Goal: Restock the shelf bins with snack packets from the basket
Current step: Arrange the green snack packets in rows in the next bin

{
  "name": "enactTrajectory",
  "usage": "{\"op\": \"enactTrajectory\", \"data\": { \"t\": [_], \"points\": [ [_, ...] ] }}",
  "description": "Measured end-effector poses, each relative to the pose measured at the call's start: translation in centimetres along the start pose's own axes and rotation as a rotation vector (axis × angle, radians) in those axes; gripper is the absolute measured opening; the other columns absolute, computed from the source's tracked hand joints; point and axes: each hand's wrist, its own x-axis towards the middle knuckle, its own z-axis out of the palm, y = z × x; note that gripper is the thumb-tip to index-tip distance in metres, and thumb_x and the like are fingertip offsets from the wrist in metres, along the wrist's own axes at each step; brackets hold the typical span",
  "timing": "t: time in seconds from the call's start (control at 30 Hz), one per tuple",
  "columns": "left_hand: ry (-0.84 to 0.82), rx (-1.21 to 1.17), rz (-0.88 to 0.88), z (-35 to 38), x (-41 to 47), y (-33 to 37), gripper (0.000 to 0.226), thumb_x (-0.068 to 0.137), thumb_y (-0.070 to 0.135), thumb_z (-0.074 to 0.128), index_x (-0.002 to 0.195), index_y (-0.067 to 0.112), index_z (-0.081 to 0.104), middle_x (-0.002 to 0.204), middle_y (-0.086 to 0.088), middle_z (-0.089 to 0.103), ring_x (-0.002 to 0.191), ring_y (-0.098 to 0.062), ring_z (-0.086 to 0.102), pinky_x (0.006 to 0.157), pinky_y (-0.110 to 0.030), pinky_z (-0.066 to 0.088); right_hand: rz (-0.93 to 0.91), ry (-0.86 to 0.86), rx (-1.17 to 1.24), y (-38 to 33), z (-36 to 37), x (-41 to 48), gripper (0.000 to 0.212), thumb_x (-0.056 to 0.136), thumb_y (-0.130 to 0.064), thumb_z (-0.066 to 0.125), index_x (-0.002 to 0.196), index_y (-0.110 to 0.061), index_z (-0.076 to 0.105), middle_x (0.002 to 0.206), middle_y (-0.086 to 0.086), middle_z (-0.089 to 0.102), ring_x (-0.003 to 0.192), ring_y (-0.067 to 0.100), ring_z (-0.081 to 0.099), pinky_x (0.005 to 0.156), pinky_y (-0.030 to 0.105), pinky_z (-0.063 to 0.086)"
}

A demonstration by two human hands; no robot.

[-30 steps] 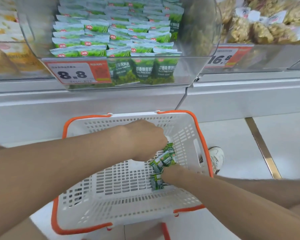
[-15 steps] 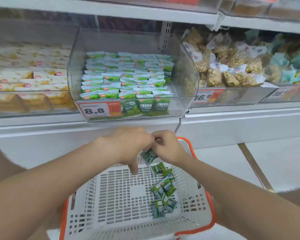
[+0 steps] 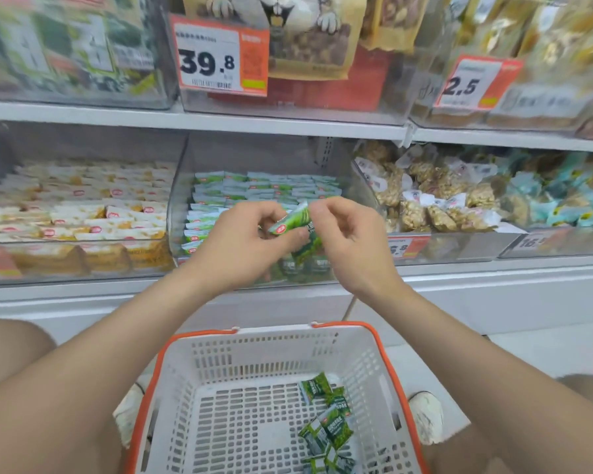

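Green packets (image 3: 293,223) between both hands (image 3: 240,244) (image 3: 353,246)

An orange-edged price tag reading 39.8 (image 3: 220,54) hangs on the upper shelf in front of a brown bag with a cartoon animal (image 3: 308,39). Further right is a price tag reading 2.5 (image 3: 473,83). Below the white shelf board (image 3: 254,121) lie yellow-and-white packets (image 3: 83,203), clear nut packets (image 3: 435,196) and blurred pale blue packets (image 3: 562,200). A left white shoe (image 3: 131,415) and a right white shoe (image 3: 425,415) stand on the pale floor (image 3: 545,350).
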Motion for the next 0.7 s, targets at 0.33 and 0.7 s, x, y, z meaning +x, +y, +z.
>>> {"op": "enactTrajectory", "data": {
  "t": [0.33, 0.7],
  "points": [
    [0.017, -0.214, -0.162, 0.8, 1.2, 0.1, 0.031, 0.079, 0.016, 0.091, 0.097, 0.008, 0.068, 0.083, -0.007, 0.070, 0.065, -0.023, 0.073, 0.053, -0.029, 0.058, 0.193, -0.077, 0.143, -0.1, -0.6, 2.1, 0.013, 0.093, -0.021, 0.072, 0.106, -0.020, 0.072, 0.073, 0.004, 0.065, 0.069, 0.014, 0.054, 0.067, 0.030, 0.045],
    [-0.059, 0.776, 0.200, 0.7, 3.2, -2.3, 0.040, 0.104, 0.048, 0.051, 0.132, 0.020, 0.054, 0.131, -0.001, 0.064, 0.122, -0.026, 0.059, 0.098, -0.044, 0.049, -0.014, 0.001, -0.675, 2.7, -3.9, 7.3, 0.012, 0.091, -0.027, 0.075, 0.097, -0.020, 0.067, 0.089, -0.001, 0.070, 0.085, 0.023, 0.062, 0.075, 0.036, 0.049]
  ]
}}
